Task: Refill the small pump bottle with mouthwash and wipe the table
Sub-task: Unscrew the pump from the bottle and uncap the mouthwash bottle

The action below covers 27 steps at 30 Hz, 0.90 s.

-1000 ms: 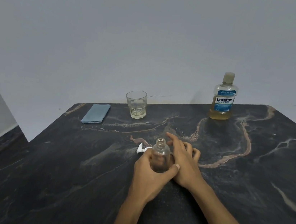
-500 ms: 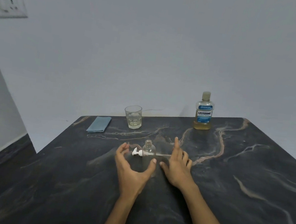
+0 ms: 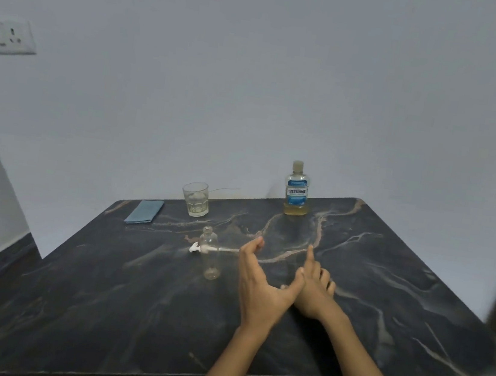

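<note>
The small clear pump bottle (image 3: 211, 254) stands upright and uncapped on the dark marble table (image 3: 131, 298). Its white pump head with tube (image 3: 201, 248) lies flat on the table just behind it. My left hand (image 3: 259, 284) hovers to the right of the bottle, fingers loosely curved, holding nothing. My right hand (image 3: 314, 286) rests on the table beside it, index finger pointing away. The mouthwash bottle (image 3: 296, 189) with a blue label stands capped at the far edge, well beyond both hands. A folded blue cloth (image 3: 144, 212) lies at the far left corner.
A drinking glass (image 3: 195, 199) with a little yellowish liquid stands at the far edge between cloth and mouthwash. A wall socket (image 3: 9, 36) is on the white wall at left. The table's near edge runs below my forearms.
My left hand has let go of the small bottle and moved right, away from it. My right hand shifted right too. The view has pulled back and tilted up.
</note>
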{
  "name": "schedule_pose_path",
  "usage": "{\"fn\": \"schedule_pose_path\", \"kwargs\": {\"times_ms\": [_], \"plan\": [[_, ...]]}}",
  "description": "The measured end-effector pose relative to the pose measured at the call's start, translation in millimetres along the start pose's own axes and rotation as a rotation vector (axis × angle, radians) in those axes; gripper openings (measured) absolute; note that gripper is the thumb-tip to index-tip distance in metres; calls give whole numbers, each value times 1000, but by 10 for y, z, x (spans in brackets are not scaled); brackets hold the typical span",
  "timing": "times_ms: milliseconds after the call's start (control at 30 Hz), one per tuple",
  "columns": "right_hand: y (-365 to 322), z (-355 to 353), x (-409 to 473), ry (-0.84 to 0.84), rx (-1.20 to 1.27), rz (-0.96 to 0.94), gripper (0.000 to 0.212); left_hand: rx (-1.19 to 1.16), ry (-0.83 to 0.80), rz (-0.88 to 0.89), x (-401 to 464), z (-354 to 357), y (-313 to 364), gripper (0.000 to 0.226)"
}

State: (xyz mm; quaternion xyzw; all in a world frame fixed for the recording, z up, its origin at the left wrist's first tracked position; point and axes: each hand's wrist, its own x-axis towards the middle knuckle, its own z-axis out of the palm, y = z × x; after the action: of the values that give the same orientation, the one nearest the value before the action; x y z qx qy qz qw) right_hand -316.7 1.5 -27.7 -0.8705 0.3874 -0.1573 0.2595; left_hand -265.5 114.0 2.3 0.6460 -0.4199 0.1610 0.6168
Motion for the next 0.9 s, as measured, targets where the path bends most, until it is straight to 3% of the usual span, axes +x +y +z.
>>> {"fn": "schedule_pose_path", "kwargs": {"times_ms": [233, 500, 733, 900], "plan": [[298, -224, 350, -20, -11, 54, 106, 40, -94, -300, 416, 467, -200, 64], [435, -351, 1406, 96, 142, 4, 94, -30, -271, -595, 1215, 1173, -897, 84], [367, -280, 2323, 158, 345, -67, 86, -95, -342, -713, 1614, 1709, -1511, 85], [311, -208, 2700, 156, 488, -26, 93, -155, -417, -729, 1754, 1917, -1761, 73]]}}
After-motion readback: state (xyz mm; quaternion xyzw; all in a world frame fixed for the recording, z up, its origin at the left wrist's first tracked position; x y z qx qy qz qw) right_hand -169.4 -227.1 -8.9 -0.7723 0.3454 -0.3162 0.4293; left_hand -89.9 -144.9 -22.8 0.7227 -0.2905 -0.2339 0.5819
